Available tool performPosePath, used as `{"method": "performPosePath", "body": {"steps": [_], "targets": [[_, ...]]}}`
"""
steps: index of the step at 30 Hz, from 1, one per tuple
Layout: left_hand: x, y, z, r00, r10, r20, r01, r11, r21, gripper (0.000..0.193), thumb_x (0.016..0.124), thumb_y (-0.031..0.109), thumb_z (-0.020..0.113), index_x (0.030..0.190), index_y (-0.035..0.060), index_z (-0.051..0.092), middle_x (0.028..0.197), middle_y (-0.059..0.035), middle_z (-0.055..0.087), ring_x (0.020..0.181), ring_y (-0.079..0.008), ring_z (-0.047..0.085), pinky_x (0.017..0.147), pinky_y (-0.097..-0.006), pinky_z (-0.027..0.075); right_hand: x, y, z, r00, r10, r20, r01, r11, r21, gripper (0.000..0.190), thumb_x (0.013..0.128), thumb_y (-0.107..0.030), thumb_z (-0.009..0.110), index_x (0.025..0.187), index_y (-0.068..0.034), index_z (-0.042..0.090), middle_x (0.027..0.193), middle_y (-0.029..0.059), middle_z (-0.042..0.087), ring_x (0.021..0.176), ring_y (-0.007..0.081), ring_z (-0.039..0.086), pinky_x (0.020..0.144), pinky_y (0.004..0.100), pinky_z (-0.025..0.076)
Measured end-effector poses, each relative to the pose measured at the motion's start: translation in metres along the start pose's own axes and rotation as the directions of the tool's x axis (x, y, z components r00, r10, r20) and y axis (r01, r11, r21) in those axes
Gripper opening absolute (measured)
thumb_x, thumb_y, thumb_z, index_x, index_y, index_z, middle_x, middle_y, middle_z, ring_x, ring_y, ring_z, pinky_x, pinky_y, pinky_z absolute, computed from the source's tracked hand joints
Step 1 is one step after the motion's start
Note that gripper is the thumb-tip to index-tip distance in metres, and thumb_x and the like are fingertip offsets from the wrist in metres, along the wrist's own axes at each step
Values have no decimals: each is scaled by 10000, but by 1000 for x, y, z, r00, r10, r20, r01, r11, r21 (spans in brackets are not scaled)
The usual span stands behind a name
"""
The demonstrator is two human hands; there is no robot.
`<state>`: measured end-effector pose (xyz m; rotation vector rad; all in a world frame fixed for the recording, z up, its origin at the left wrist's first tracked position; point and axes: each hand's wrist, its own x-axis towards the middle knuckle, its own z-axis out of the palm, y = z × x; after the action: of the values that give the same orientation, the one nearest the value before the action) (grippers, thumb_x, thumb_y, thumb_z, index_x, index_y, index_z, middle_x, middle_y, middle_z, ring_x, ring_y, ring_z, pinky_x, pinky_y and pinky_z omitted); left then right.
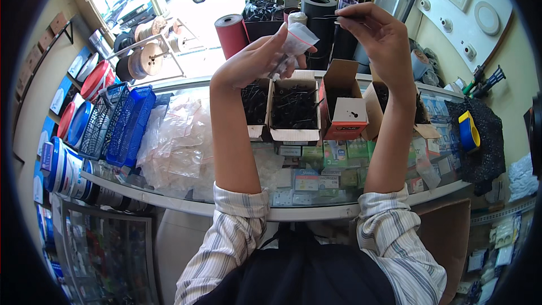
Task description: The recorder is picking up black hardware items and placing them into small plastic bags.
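My left hand (pixel 271 57) is raised above the open boxes and holds a small clear zip bag (pixel 300 39) with a red seal line; what is inside is hard to tell. To its right, my right hand (pixel 368 25) pinches a thin dark piece (pixel 328 18), perhaps a screw or wire, between thumb and fingertips. Below the hands stand open cardboard boxes; one box (pixel 295 135) is full of black screws (pixel 294 106). Beside it is a red and white box (pixel 345 129) with its flap up. A pile of clear zip bags (pixel 182 135) lies left of my left forearm.
Blue plastic baskets (pixel 131 127) stand at the left of the glass counter (pixel 322 213). A yellow and blue tape roll (pixel 469 131) rests on dark material at the right. Beyond the counter are a red roll (pixel 232 36), a black roll (pixel 318 29) and cable spools (pixel 146 60).
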<state>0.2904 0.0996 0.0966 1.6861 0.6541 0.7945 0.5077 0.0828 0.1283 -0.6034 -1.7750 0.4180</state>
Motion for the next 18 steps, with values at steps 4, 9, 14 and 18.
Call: {"method": "performPosePath", "body": {"steps": [4,9,14,18], "targets": [[5,-3,7,999,37,28,-36,999,-36,677,906,544,201,1103,-10,536,812,-31,593,633,-76,509,548,-188,400,-2,-3,4,989,-48,138,51,999,-12,97,794,-21,596,887,-7,619,805,46,635,761,85,600,702,209,480],[6,-2,7,996,14,85,-17,999,30,562,913,510,280,1041,33,550,799,-26,572,641,-79,521,583,-203,423,-4,-4,4,952,99,289,-59,988,-144,153,802,-14,582,950,18,604,829,46,628,798,97,591,777,221,475],[7,0,14,997,-28,66,28,1000,-2,539,913,493,312,1016,24,555,774,-28,570,630,-89,531,587,-211,431,-7,4,16,915,197,353,-186,980,-64,142,828,-20,557,950,36,601,822,41,621,800,86,585,750,217,472],[5,-3,9,997,-64,35,64,998,-15,544,902,509,332,983,21,558,774,-35,574,620,-96,532,586,-216,436,-6,3,22,922,224,316,-245,969,26,150,836,-54,564,945,42,602,811,41,620,795,84,583,738,219,472]]}}
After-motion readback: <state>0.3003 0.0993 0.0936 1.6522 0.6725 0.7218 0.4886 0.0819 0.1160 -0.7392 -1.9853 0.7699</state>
